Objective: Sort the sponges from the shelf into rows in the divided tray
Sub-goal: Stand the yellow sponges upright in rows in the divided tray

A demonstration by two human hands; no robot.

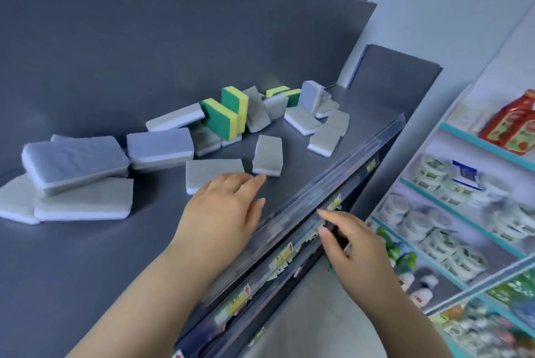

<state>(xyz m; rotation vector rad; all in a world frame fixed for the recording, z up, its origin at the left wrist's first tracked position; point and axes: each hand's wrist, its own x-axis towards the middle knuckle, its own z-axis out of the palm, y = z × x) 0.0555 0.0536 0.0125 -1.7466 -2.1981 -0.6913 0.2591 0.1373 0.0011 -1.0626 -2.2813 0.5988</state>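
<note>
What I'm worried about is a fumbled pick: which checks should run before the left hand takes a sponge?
1. Left hand free: ok, open, empty.
2. Sponge in reach: ok, fingers over the flat grey sponge.
3. Nothing stacked on that sponge: ok.
4. Right hand free: ok, empty by the shelf rail.
5. Divided tray ready: cannot tell, not in view.
6. Green-yellow sponges steady: not ok, they stand on edge, leaning.
</note>
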